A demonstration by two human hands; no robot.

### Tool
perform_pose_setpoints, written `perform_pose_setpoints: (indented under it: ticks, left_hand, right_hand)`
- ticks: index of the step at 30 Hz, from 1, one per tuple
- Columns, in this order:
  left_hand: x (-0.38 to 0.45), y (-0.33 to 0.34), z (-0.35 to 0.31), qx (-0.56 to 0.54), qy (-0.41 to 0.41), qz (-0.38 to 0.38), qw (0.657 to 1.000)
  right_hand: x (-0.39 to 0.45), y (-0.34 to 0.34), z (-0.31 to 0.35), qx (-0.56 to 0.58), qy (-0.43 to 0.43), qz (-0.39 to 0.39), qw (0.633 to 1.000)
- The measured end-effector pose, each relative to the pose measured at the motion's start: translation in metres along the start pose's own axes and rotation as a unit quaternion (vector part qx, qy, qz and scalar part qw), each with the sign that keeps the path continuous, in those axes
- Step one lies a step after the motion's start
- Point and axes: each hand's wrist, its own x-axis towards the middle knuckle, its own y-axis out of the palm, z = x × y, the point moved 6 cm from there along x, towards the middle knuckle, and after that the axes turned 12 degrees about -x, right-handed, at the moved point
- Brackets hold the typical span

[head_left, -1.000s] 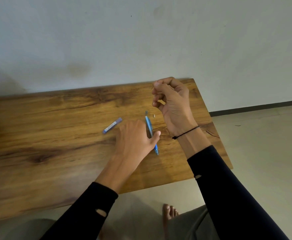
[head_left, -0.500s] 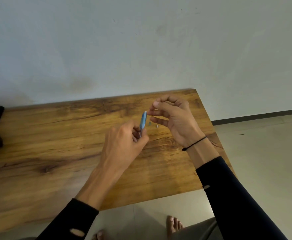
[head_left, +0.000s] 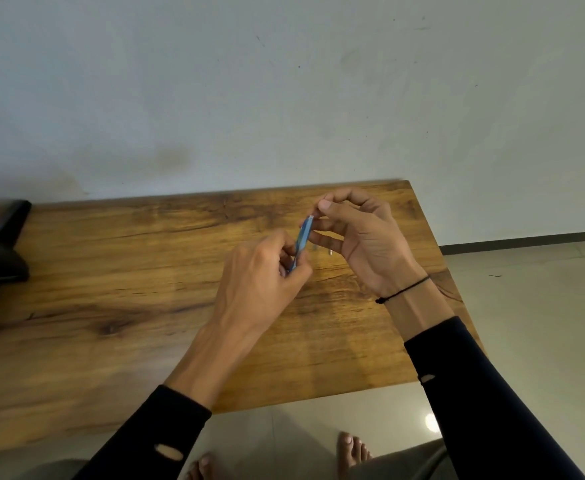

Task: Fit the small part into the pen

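Gripping blue pen [head_left: 302, 241] low, left hand [head_left: 263, 282]; long axis near-upright; right hand [head_left: 360, 237] pinches top.

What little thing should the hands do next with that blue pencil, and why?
Probably ease the right hand a touch closer to the top of the blue mechanical pencil. The left hand grips its lower part and holds it tilted up over the wooden table, and the right thumb and forefinger are pinched right at its upper end.

Wooden table [head_left: 111, 306] against pale grey wall [head_left: 284, 81]; glossy tiled floor [head_left: 544, 323].
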Motion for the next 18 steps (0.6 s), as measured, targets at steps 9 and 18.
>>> perform_pose_setpoints:
  ticks: [9, 18]
  left_hand:
    - [0.0003, 0.0006, 0.0008, 0.004, -0.005, 0.005, 1.000]
    - [0.0003, 0.0023, 0.0046, 0.011, -0.004, 0.012, 1.000]
  right_hand:
    - [-0.0004, -0.0001, 0.0020, -0.022, -0.023, 0.002, 0.999]
    - [0.0026, -0.0003, 0.0013, -0.080, -0.043, -0.010, 0.996]
